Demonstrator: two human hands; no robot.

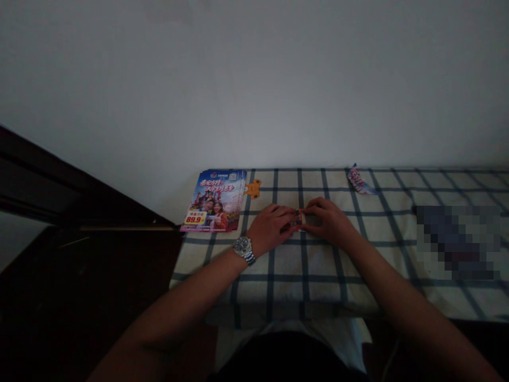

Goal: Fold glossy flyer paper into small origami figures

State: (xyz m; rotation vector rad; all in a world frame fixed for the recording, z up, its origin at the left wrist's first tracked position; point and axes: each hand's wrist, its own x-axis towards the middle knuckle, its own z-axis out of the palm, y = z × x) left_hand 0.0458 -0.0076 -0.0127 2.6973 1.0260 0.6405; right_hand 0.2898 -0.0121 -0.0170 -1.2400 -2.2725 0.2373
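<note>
Between my two hands, low over the checked cloth, is a small piece of folded printed paper (pixel 299 218) with red, white and dark patches. My left hand (pixel 273 225), with a metal watch (pixel 243 247) on its wrist, pinches the left side of the paper, and its fingers cover much of it. At the paper's right edge, my right hand (pixel 326 220) grips it between thumb and fingers. To the left of my hands lies a stack of colourful flyers (pixel 217 204). An orange bear-shaped piece (pixel 253 189) sits beside the stack.
A checked cloth (pixel 288 281) covers the table, which runs along a plain wall (pixel 278 85). A folded, printed paper scrap (pixel 358 180) lies toward the back right. Farther right is a dark, pixelated object (pixel 457 241). Dark floor shows beyond the table's left edge.
</note>
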